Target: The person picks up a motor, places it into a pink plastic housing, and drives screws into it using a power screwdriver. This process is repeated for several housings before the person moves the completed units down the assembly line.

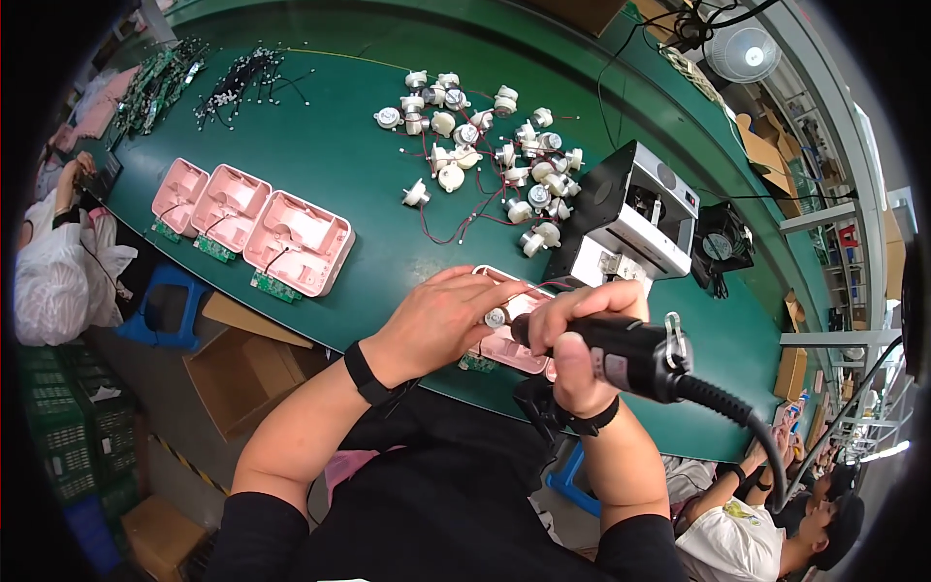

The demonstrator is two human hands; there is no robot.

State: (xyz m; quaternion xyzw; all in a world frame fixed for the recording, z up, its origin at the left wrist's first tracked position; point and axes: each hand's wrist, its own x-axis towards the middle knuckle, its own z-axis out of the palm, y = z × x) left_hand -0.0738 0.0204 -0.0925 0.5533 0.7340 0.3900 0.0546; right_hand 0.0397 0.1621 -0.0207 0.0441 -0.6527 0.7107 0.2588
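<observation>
Black electric screwdriver [635,357] lies in the closed fingers of my right hand [579,335], its cable trailing off to the right. The tool's tip end points left into a pink plastic housing [506,353] at the table's near edge. My left hand [427,318] reaches over the same housing, fingers closed round a small motor [496,318] with a silvery round end. That motor sits in or just over the housing; the exact contact is hidden by my fingers. A green circuit board [476,364] shows beneath my left hand, at the housing's near side.
Pink housings [303,242] with green boards stand in a row to the left. Several white motors [451,175] with wires are heaped at the far middle. A screw feeder [635,218] and a black fan [725,238] stand right. Co-workers [747,533] sit at both sides.
</observation>
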